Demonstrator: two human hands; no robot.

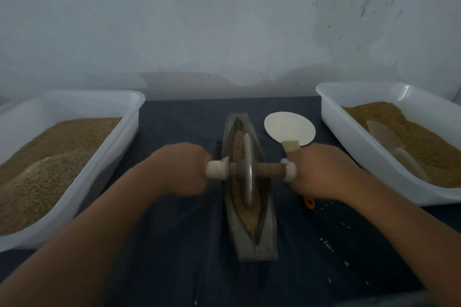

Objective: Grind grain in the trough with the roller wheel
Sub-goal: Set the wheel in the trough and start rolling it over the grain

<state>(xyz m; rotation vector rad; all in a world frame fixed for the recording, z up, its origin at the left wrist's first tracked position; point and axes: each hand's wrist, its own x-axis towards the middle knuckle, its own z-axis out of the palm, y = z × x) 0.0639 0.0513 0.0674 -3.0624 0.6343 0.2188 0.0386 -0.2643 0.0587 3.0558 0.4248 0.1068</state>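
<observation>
Pale blue-grey wall (224, 20) fills the upper half of the frame, scuffed at upper right

Dark cloth-covered tabletop (174, 269) takes the lower half

Two white plastic tubs: left tub (124, 142) at the left edge, right tub (349, 142) at the right edge, well apart, each holding a heap of brown grain. A pale scoop (394, 147) lies on the heap in the right tub, blade toward the wall

Both forearms come in from the bottom corners. Left hand (179, 169) has its fingers curled tight round the left end of the axle, pale handle cap just showing past the fist. Right hand (321, 169) grips the right end the same way. Both are motion-blurred

Boat-shaped metal trough (249, 247) sits centre frame, long axis running from the wall toward the camera, between the tubs and touching neither. Grain (250, 217) lies along its groove, mostly in the near half

Roller wheel (247, 169), a metal disc, stands upright in the groove around mid-trough with its rim down in the grain; wooden axle (268, 169) crosses the trough level, left to right

Round cream paddle (289, 129) lies flat just right of the trough's far end, stub handle pointing at the right hand

Yellow object (309, 202) pokes out under the right wrist, can't tell what it is

Loose grains (326, 245) are scattered on the cloth at lower right
</observation>
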